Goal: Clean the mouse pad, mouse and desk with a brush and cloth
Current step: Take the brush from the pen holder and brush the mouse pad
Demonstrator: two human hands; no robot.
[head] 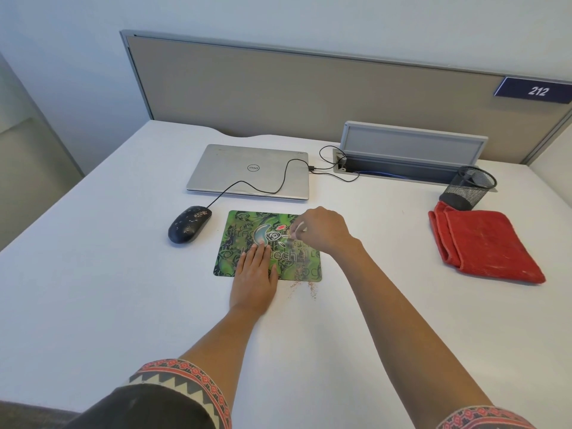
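1. Desk (93,274): white top, filling most of the view. Its far edge has a shallow curved cut-out near the left corner.
2. Partition panel (309,94): beige fabric in a grey frame, upright along the desk's far edge.
3. Number plate (537,90): dark blue, reads "212", fixed at the panel's top right.
4. Cable trough (411,147): grey, lid raised, recessed at the desk's far edge, right of centre.
5. Wall (278,13): plain and pale, behind the panel.
6. Lighting: soft and even; shadows are faint.

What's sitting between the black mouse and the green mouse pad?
Nothing: in the head view only a bare strip of white desk separates the mouse from the mouse pad.
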